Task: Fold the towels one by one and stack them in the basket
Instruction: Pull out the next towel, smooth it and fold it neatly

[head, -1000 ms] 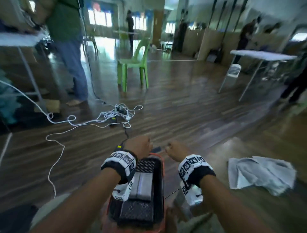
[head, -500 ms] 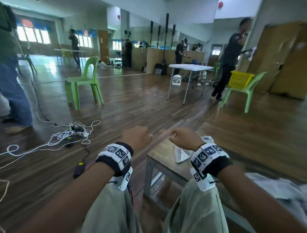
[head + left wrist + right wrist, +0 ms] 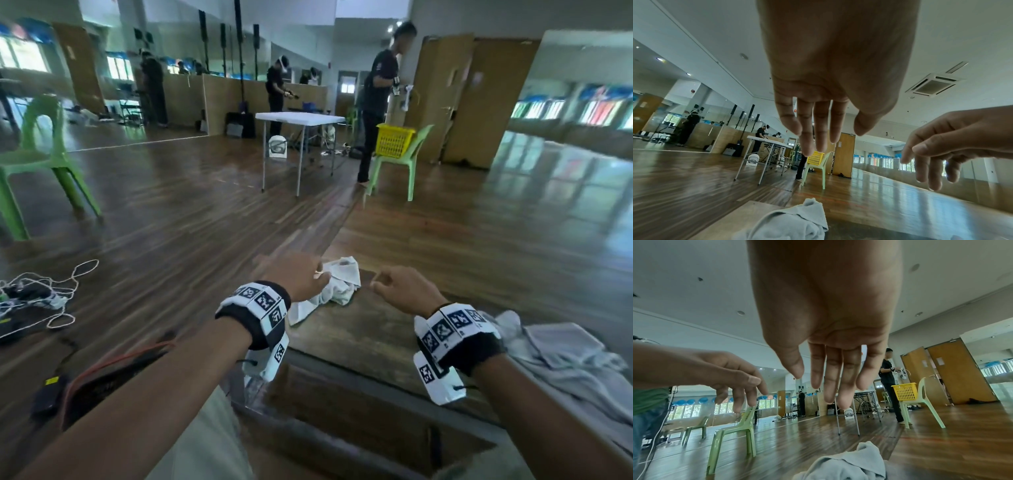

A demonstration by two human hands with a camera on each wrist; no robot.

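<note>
Both your hands hover above the brown wooden surface [image 3: 346, 337], fingers loosely spread, holding nothing. Left hand [image 3: 297, 275] sits just over the crumpled pale grey cloth towel [image 3: 337, 282] at the surface's far left corner; right hand [image 3: 406, 289] hangs near it, apart from the cloth. More pale grey towels [image 3: 561, 356] lie heaped at your right. Towel looks light, limp, no stiffness; it will sag and bunch when lifted. Best taken by two adjacent corners, though corners are buried in folds. The red-rimmed dark basket [image 3: 113, 373] lies low left, blurred.
</note>
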